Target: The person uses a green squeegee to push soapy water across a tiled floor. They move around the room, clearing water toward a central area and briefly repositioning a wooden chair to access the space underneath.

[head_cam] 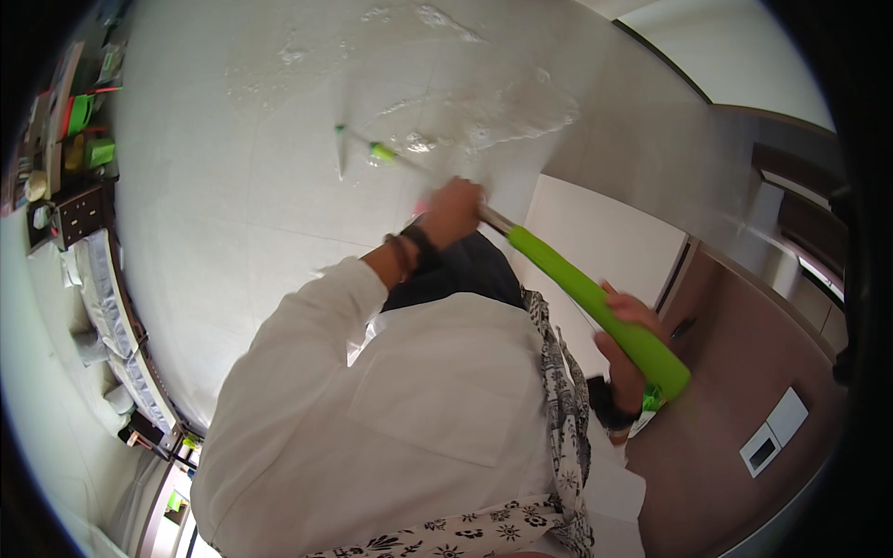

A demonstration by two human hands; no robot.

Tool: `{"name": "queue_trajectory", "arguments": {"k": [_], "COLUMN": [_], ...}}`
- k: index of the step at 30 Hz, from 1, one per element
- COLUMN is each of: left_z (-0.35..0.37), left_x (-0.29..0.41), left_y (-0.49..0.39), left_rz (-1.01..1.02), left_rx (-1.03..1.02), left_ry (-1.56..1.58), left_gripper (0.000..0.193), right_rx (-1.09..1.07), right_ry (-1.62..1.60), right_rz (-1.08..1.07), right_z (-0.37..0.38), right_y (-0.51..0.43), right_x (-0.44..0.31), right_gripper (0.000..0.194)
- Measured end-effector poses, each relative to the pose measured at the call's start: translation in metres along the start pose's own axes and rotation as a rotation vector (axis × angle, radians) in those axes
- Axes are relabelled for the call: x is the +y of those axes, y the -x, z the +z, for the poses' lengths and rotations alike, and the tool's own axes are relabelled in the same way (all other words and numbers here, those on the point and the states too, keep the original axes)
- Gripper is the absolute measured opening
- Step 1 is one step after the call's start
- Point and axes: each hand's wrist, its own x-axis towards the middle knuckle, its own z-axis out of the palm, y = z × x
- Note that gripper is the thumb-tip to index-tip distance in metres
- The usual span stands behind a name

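My left hand is closed around the metal pole of a floor squeegee or wiper, low on the shaft. My right hand grips the long bright-green sleeve at the pole's upper end. The pole slants down to the left, past a lime-green collar, to a thin head at the floor. Motion blurs this end, so its exact type is unclear. Beside and beyond the head, a sheet of foamy water spreads over the pale tiled floor.
A long grey-cushioned sofa and shelves with green and red items line the left side. To my right are a white panel and a brown wall or door surface with a switch plate. A patterned scarf hangs down my front.
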Motion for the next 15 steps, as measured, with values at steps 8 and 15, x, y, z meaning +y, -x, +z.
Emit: {"name": "queue_trajectory", "arguments": {"k": [8,15], "left_z": [0.011,0.026], "left_x": [-0.041,0.052], "left_y": [0.033,-0.039], "left_rz": [-0.254,-0.237], "left_rx": [0.340,0.499], "left_ry": [0.112,0.286], "left_gripper": [0.013,0.007], "right_rx": [-0.507,-0.461], "right_ry": [-0.033,0.171], "right_rz": [-0.144,-0.183], "right_z": [0.025,-0.055], "right_y": [-0.100,-0.125], "right_x": [0.008,-0.051], "right_gripper": [0.033,0.032]}}
